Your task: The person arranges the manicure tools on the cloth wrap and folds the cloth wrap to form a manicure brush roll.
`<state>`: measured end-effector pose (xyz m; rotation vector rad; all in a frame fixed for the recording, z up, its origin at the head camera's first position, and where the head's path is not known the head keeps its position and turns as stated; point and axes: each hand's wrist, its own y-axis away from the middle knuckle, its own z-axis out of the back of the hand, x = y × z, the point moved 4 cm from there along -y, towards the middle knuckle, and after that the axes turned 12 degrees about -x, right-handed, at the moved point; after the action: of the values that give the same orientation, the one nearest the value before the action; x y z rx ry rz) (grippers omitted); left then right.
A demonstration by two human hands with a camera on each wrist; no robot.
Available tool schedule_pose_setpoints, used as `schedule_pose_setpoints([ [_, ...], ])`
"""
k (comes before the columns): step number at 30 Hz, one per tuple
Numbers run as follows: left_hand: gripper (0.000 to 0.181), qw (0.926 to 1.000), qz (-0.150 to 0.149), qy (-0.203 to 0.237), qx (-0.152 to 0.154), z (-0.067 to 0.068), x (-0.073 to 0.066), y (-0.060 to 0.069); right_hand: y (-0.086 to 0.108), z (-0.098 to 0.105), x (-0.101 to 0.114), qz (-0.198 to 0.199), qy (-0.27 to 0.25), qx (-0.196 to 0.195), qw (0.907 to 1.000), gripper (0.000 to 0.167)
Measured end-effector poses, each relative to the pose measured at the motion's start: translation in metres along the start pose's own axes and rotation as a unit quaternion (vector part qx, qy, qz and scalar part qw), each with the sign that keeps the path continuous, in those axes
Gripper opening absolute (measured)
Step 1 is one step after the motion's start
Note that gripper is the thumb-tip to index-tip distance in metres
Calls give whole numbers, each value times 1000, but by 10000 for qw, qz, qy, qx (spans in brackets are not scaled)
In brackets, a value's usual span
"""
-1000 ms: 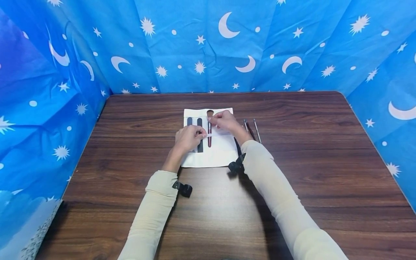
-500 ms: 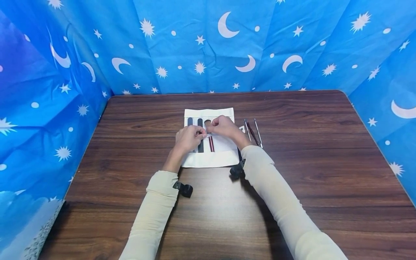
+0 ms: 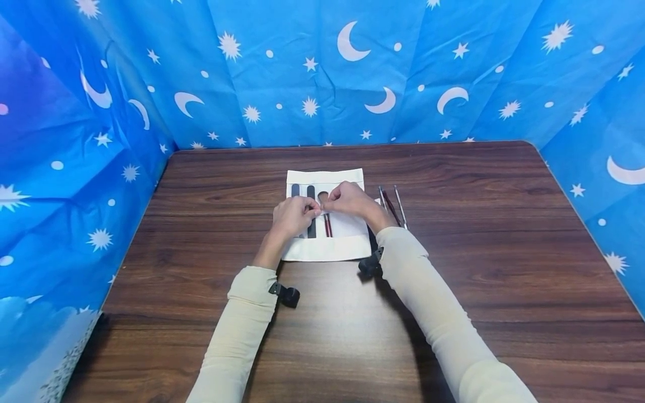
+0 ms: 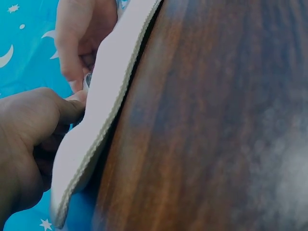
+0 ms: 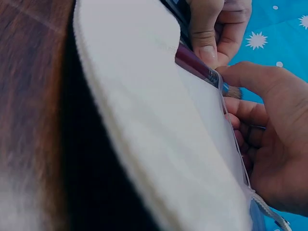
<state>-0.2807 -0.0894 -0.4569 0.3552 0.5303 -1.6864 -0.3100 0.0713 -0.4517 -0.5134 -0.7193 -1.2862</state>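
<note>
A white cloth pouch (image 3: 347, 247) lies open on the table, holding two dark flat tools (image 3: 311, 193) and a brush with a dark red handle (image 3: 328, 225). The left hand (image 3: 294, 215) pinches the edge of the pouch's strap beside the brush. Close against it, the right hand (image 3: 351, 201) pinches the brush just below its bristles (image 3: 323, 196). In the right wrist view the brush's metal collar (image 5: 211, 75) passes under a clear strap edge (image 5: 231, 113), between the fingertips of both hands. The pouch's near flap (image 4: 103, 86) hides most of the brush in the left wrist view.
To the right of the pouch lie several slim tools (image 3: 400, 207), some metallic and one dark red. The wooden table (image 3: 478, 240) is backed by a blue cloth (image 3: 302, 73) with moons and stars. Each wrist carries a black camera (image 3: 287, 295).
The brush has slid toward the person through the strap, its bristles now lower and closer to the left hand. My right hand has come down with it; the left has hardly moved.
</note>
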Motion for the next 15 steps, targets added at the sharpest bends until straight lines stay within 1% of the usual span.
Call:
schedule_pose_setpoints([
  [4,15,10000,3,-52,-44,1,0,0,0,1,1,143,114,-68,9998,19],
  [8,15,10000,3,-47,-4,-1,-1,1,2,5,-1,309,129,-14,9994,19],
  [11,15,9999,-8,-85,59,-1,-2,1,5,11,-3,467,147,14,9988,22],
  [15,16,9997,-81,-210,111,0,-4,0,10,22,-8,608,206,-159,9978,24],
])
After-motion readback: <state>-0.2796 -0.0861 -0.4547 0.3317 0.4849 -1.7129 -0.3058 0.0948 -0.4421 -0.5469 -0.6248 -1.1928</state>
